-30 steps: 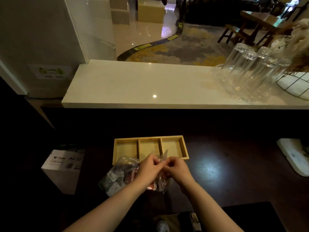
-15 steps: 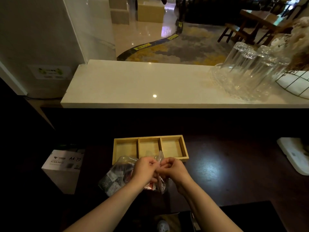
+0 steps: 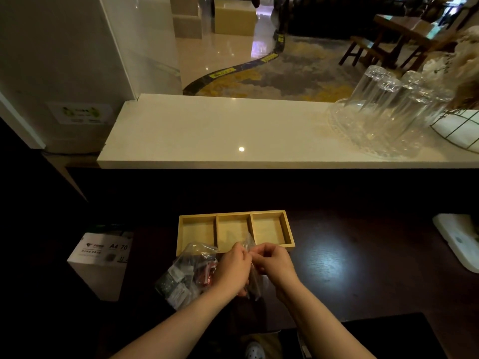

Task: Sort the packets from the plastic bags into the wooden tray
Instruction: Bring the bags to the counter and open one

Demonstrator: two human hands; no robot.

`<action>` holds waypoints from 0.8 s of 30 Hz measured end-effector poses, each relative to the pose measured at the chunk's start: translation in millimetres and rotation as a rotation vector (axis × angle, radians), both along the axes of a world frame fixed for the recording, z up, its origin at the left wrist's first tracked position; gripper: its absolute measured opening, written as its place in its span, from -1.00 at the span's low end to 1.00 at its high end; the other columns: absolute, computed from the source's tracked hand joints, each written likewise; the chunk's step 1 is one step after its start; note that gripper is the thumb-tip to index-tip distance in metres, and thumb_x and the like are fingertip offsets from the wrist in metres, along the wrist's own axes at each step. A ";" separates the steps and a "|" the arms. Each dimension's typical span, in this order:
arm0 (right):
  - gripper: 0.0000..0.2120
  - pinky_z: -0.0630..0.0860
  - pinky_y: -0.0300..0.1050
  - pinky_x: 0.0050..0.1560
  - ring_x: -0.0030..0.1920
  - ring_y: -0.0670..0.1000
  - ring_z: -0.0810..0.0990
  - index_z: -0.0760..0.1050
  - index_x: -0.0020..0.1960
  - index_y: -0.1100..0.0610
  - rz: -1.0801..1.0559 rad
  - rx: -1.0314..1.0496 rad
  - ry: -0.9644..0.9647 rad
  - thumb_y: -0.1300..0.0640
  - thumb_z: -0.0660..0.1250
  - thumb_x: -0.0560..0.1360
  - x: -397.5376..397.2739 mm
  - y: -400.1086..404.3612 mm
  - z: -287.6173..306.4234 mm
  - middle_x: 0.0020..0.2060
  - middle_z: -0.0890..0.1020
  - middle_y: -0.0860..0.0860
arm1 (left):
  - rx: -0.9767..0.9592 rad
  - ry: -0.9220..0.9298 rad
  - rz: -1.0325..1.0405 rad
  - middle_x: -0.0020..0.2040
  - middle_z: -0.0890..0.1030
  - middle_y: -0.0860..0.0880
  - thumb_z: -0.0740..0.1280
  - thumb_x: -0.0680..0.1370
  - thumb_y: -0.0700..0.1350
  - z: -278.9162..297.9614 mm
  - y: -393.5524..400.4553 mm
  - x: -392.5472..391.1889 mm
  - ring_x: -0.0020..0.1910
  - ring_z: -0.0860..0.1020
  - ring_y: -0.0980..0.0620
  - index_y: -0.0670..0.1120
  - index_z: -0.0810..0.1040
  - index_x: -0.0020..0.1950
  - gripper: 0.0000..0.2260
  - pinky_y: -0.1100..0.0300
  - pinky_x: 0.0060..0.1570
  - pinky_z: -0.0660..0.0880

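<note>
Two hands, left hand (image 3: pixel 232 270) and right hand (image 3: pixel 276 263), pinching clear crinkled plastic bag (image 3: pixel 249 246), three-compartment wooden tray (image 3: pixel 289 233)

White box (image 3: pixel 99 257), left of the dark table: side panel prints "A4" and "70" in dark type. A small logo with a line of smaller print sits to the left of that; too small to read.

Wall sticker (image 3: pixel 80 113), on the pale wall at far left: green figures above rows of print, unreadable.

Yellow labels (image 3: pixel 222 72) on the dark curved floor strip: dark marks, not legible.

Packets in the plastic bag (image 3: pixel 181 278): printing present, blurred, unreadable.
</note>
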State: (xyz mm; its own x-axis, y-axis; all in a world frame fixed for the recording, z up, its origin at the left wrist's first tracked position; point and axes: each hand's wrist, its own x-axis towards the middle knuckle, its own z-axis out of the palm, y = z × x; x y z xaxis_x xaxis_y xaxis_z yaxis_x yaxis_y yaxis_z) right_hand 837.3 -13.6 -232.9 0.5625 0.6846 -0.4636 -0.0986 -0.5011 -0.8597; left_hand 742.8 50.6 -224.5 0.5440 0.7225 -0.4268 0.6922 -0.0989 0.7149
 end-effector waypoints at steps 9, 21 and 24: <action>-0.89 0.60 -0.20 -0.08 -0.16 -0.10 0.63 0.58 -0.13 0.01 -0.026 0.044 -0.278 0.22 0.39 0.47 -11.0 0.4 -1.9 -0.22 0.65 -0.05 | 0.321 0.121 -0.108 -0.08 0.55 0.00 0.05 0.63 -0.07 1.5 -8.4 2.7 -0.23 0.50 0.03 -0.09 0.37 0.13 -0.82 0.15 -0.36 0.35; -0.82 0.60 -0.16 -0.06 -0.10 -0.03 0.62 0.57 -0.15 0.04 0.023 -0.051 -0.202 0.31 0.34 0.48 9.4 -0.4 4.8 -0.15 0.65 0.00 | 0.051 -0.069 -0.005 -0.28 0.40 0.04 0.01 0.65 -0.07 -4.6 4.2 -7.1 -0.38 0.39 0.11 -0.03 0.34 0.05 -0.86 0.25 -0.39 0.35; -0.81 0.51 -0.29 -0.26 -0.19 -0.08 0.60 0.60 -0.16 0.07 -0.095 -0.060 -0.194 0.33 0.32 0.49 23.8 -7.4 11.7 -0.17 0.65 0.01 | -0.061 -0.104 0.011 -0.29 0.42 -0.04 0.03 0.65 -0.09 -6.0 19.6 -19.5 -0.44 0.45 0.08 -0.07 0.37 0.06 -0.85 0.24 -0.41 0.48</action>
State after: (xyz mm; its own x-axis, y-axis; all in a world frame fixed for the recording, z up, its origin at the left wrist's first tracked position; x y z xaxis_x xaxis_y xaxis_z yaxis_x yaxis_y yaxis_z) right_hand 861.2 -21.1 -221.2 0.7055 0.5992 -0.3784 0.0169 -0.5481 -0.8363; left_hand 723.3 70.2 -230.5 0.5793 0.7033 -0.4119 0.6150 -0.0455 0.7872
